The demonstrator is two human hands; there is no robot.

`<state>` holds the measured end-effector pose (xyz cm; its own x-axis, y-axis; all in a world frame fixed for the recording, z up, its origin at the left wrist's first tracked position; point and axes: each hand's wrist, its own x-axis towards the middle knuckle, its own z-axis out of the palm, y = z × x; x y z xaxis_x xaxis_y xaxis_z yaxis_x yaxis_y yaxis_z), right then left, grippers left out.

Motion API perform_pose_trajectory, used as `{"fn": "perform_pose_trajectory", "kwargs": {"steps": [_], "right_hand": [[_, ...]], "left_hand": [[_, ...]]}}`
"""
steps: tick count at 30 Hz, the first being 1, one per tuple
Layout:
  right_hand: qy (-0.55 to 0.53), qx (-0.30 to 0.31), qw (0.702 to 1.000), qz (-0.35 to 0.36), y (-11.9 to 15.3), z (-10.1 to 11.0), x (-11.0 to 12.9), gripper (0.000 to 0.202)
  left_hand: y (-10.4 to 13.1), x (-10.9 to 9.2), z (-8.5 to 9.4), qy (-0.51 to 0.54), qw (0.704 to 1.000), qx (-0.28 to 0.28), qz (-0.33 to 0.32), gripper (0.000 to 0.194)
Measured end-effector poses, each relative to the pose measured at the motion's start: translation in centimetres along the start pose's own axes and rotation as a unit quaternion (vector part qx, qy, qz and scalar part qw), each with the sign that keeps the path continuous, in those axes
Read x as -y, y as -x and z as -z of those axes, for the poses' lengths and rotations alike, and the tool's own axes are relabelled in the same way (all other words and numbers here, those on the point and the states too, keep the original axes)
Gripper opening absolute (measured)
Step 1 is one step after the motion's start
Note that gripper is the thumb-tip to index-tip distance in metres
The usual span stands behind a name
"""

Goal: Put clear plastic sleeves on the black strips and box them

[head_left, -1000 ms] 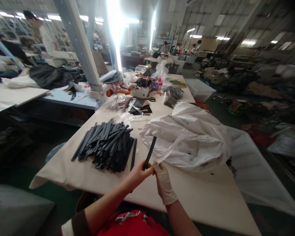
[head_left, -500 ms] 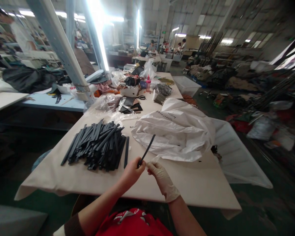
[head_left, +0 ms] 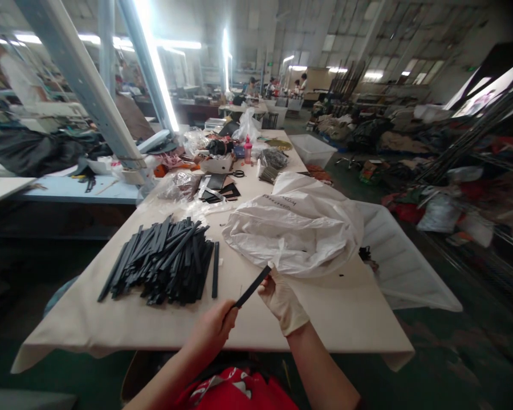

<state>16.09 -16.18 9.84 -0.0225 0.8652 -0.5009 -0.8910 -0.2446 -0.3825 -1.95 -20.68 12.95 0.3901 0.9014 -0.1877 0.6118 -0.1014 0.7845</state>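
A black strip (head_left: 253, 286) is stretched between my hands above the table. My left hand (head_left: 223, 320), bare, is closed on its lower end. At its upper end, the gloved fingers of my right hand (head_left: 281, 299) pinch the strip; the glove is pale, and some fingertips show bare. Left of my hands lies a big heap of similar black strips (head_left: 162, 262). One separate strip (head_left: 215, 270) lies on the table just right of the heap. Beyond my right hand spreads a white sack (head_left: 294, 228) with dark writing.
A pale cloth covers the table (head_left: 123, 330). Farther back are scissors (head_left: 237, 173), a pink bottle (head_left: 247, 151), plastic bags and dark pieces. A white bin (head_left: 402, 250) stands off the right side. A slanted metal post (head_left: 81, 85) rises at left; people work in the background.
My left hand has moved down and left along with the strip. My right hand, earlier beside the left one, now grips the strip's upper end. The view has shifted slightly.
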Motion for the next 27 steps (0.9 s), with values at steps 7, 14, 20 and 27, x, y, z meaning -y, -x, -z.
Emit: {"fn": "perform_pose_trajectory", "kwargs": {"steps": [7,14,20,27], "right_hand": [[0.110,-0.034,0.987,0.116,-0.5,0.3,-0.2,0.025],[0.140,-0.014,0.983,0.121,-0.2,0.6,0.2,0.024],[0.114,-0.030,0.983,0.144,-0.6,0.2,0.4,0.030],[0.094,-0.051,0.983,0.148,-0.8,-0.4,-0.2,0.031]], "left_hand": [[0.0,1.0,0.2,-0.117,0.991,-0.057,-0.016,0.027],[0.0,1.6,0.2,-0.129,0.990,-0.057,-0.001,0.026],[0.4,1.1,0.5,-0.108,0.993,-0.037,-0.041,0.028],[-0.3,1.5,-0.1,-0.144,0.987,-0.054,-0.037,0.032]]}}
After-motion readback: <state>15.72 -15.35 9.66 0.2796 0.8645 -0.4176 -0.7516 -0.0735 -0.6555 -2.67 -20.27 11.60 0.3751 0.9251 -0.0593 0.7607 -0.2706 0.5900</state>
